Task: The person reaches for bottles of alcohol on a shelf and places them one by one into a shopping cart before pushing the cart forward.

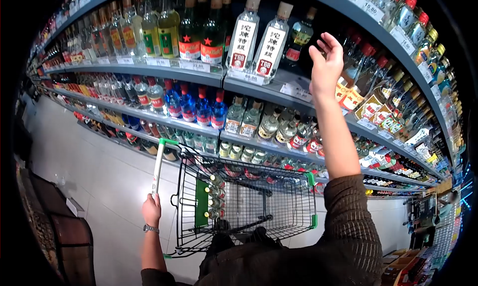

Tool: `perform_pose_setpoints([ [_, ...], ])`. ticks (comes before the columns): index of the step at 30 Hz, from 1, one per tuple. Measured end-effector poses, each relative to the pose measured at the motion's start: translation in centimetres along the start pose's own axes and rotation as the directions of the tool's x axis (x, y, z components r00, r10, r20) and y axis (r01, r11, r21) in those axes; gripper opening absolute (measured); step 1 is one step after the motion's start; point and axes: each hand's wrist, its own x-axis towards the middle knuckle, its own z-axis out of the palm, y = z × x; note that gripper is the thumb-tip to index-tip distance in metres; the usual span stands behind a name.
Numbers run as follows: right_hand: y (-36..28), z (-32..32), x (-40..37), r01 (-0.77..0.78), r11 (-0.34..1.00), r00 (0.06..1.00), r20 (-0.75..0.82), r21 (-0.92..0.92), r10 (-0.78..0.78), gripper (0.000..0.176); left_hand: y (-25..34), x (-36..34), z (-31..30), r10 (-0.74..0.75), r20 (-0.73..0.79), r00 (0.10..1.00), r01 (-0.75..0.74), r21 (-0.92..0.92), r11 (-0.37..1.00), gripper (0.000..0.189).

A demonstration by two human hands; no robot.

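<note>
Pale tile floor [119, 186] at left, glossy, seams running across it; a brown display stand [55, 221] at its near edge. Curved grey shelf [174, 73] fills the upper view, tiers packed with bottles and price tags. Blue bottles [202, 108] sit one tier down, left of centre. Cartons [411, 268] low at far right.

Left hand [151, 210]: fingers wrapped round the lower end of the white handle [158, 169], firm contact; metal watch [151, 228] on the wrist. Right hand [328, 64]: raised at the upper shelf, fingers parted and loosely bent, nothing seen in the grasp. Cannot tell whether its fingertips touch anything.

Handle lies directly in the left grip, extending up beyond it. Cart [313, 221] stands right of that hand, wire-sided; small bottles [215, 202] rowed inside, beside its green panel [201, 204]. Further right, two tall white-label bottles [273, 42] stand upright on the upper tier, left of the right hand. Dark-label bottle [300, 37] between them and the hand, nearest it, set back. Orange-label bottles [351, 98] just right of the right wrist.
</note>
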Motion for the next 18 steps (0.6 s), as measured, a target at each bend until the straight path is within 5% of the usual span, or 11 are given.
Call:
perform_pose_setpoints([
  [2,5.3,-0.1,5.9,-0.115,0.987,0.990,-0.098,-0.115,0.104,0.052,0.4,-0.1,-0.4,-0.014,0.006,1.000,0.014,0.013,1.000,0.037],
  [3,8.8,-0.6,8.8,-0.143,0.936,0.984,-0.147,-0.321,0.100,0.056,0.8,-0.1,-0.7,-0.021,0.005,1.000,0.021,0.032,0.999,0.038],
  [6,16.8,-1.8,15.0,-0.157,0.879,0.987,-0.091,-0.451,0.129,0.062,0.8,-0.2,-0.8,-0.014,-0.018,1.000,0.015,0.043,0.999,0.038],
  [8,14.6,-0.8,15.3,-0.342,0.868,0.940,-0.109,-0.360,0.324,0.063,0.5,-0.2,-0.7,-0.019,-0.005,1.000,0.020,0.023,1.000,0.038],
  [12,15.8,-0.2,16.3,-0.376,0.866,0.919,-0.008,-0.330,0.395,0.066,0.8,-0.3,-1.0,-0.018,-0.012,1.000,0.019,0.044,0.999,0.038],
  [13,15.5,0.2,15.9,-0.365,0.891,0.924,0.011,-0.269,0.382,0.059,0.6,-0.1,-0.8,-0.017,-0.011,1.000,0.017,0.044,0.999,0.039],
  [16,19.1,-0.2,16.6,-0.149,0.816,0.975,0.054,-0.558,0.215,0.053,0.0,-0.1,-0.2,-0.017,0.000,1.000,0.016,0.042,0.999,0.039],
  [18,18.3,-0.5,16.0,-0.112,0.818,0.976,0.091,-0.564,0.196,0.050,-0.1,0.0,-0.1,-0.012,-0.003,1.000,0.012,0.042,0.999,0.039],
])
